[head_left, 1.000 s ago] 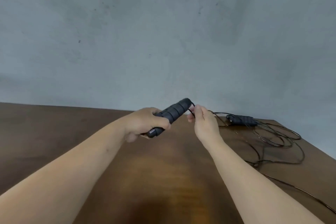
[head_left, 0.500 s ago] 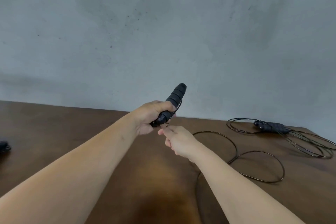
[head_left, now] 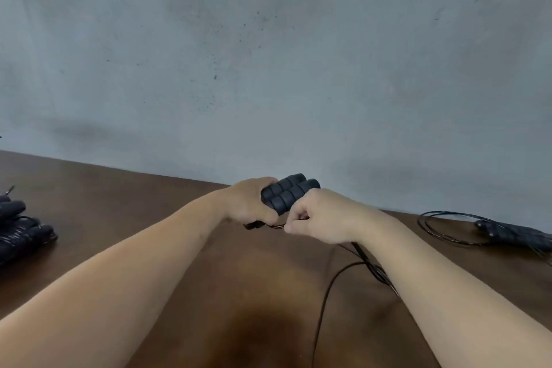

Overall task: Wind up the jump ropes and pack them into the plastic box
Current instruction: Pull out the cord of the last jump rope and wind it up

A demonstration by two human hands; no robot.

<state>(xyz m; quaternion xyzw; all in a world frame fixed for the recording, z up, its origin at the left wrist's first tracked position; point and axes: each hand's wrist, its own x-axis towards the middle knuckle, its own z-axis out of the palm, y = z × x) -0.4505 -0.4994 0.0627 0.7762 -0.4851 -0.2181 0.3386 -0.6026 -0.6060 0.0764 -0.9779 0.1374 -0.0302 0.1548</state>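
Left grip [head_left: 251, 203] on handles [head_left: 288, 193]; fingertips hidden

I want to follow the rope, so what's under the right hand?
Thin black cord trails from beneath the right hand onto the table. Where the cord meets the handles is hidden by both hands.

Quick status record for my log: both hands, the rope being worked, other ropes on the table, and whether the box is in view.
left hand: grips the paired black handles, held side by side above the table
right hand: pinches the thin cord at the handles' lower end
cord: trails loose from the right hand down across the table
wound ropes: dark bundles lying at the left edge
unwound rope: at the far right, handles together, cord in loose loops
plastic box: not in view
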